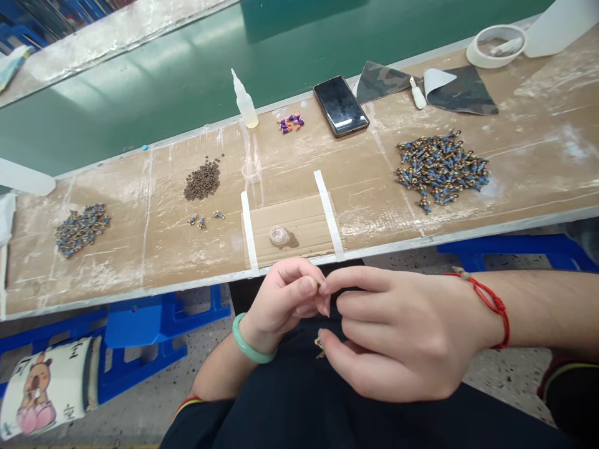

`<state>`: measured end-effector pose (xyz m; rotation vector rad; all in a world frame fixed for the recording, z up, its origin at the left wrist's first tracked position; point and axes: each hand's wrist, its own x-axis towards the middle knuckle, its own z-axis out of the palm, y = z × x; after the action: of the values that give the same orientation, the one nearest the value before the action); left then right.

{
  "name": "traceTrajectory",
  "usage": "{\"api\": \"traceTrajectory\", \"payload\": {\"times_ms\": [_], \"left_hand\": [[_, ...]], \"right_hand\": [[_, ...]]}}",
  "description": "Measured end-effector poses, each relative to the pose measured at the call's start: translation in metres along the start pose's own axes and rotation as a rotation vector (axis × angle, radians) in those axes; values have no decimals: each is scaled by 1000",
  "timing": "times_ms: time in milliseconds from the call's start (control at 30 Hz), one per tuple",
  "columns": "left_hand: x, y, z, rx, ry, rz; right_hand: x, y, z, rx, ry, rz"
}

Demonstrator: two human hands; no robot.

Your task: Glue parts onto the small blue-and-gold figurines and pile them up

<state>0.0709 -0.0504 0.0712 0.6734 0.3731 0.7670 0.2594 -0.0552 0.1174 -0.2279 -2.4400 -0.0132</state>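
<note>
Just in front of the bench edge, my left hand (294,290) is pinched closed, with a tiny brown piece (319,287) barely showing at its fingertips. The index fingertip of my right hand (402,330) touches the same spot. By the right thumb, a small painted figurine (319,344) sticks out, mostly hidden behind the curled fingers. On the cardboard mat (299,215) between two white strips stands a small clear round dish (279,236). Left of the mat lie several loose figurines (201,222) and a pile of small brown discs (203,181).
Blue-and-yellow figurines are heaped at the right (442,168) and the far left (83,229). Along the back are a dropper bottle (246,107), purple-orange pieces (291,123), a phone (341,106), camouflage cloth (463,90) and a tape roll (496,47). Blue stools (135,324) stand below.
</note>
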Motion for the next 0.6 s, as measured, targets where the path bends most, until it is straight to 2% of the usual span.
{"api": "traceTrajectory", "payload": {"times_ms": [300,600], "left_hand": [[0,-2,2,-8,-14,-26],[1,1,3,22,13,-23]], "right_hand": [[0,0,1,41,72,21],[1,1,-1,0,2,9]]}}
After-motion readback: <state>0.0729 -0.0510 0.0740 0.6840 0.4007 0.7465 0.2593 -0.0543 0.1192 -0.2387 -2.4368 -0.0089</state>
